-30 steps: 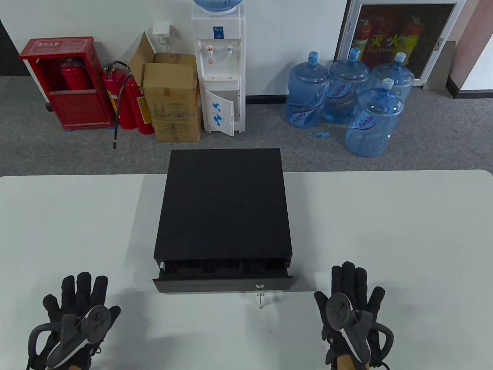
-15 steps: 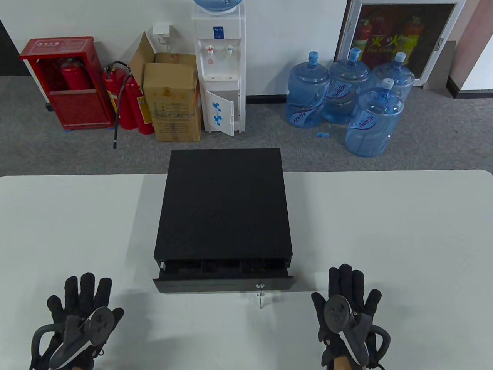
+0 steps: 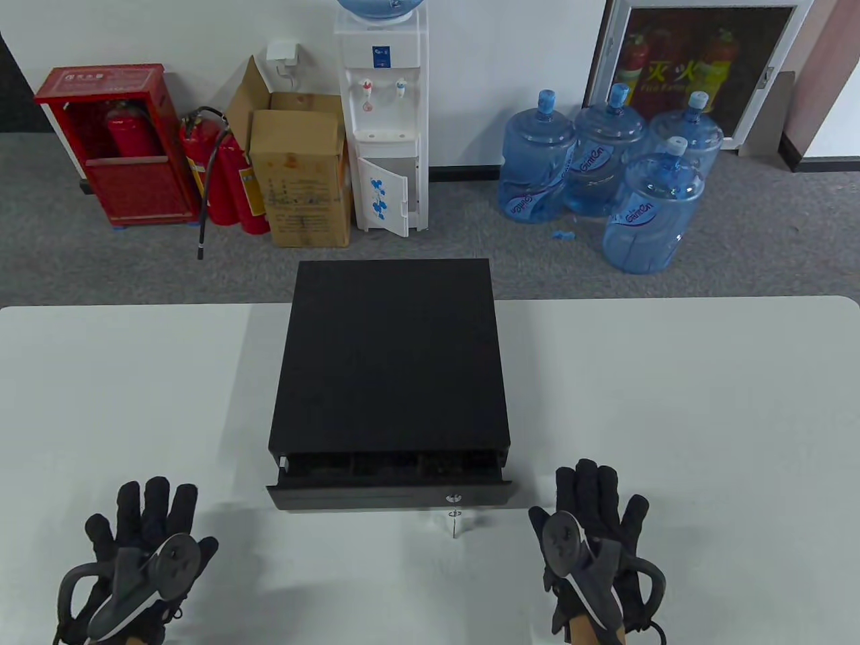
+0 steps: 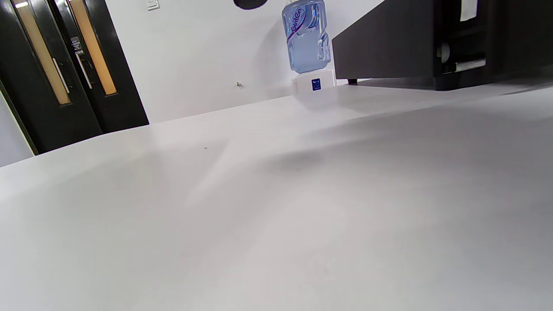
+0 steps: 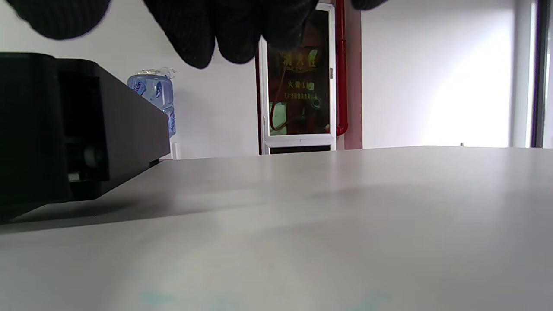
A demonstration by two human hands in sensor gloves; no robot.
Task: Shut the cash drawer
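Note:
A black cash drawer box (image 3: 390,356) sits in the middle of the white table (image 3: 672,403). Its drawer (image 3: 390,494) stands pulled out a little at the front, with a key (image 3: 455,521) hanging in the lock. My left hand (image 3: 144,531) is open and empty, fingers spread, left of the drawer front. My right hand (image 3: 591,510) is open and empty, just right of the drawer front. The box's side shows in the left wrist view (image 4: 389,43) and in the right wrist view (image 5: 77,125), where my fingertips (image 5: 203,30) hang above the table.
Beyond the table's far edge stand a water dispenser (image 3: 383,121), blue water bottles (image 3: 605,168), a cardboard box (image 3: 302,175) and red fire extinguishers (image 3: 222,175). The white tabletop stretches left and right of the box.
My right hand has moved left toward the drawer front. My left hand has shifted slightly right and forward. The drawer has not moved.

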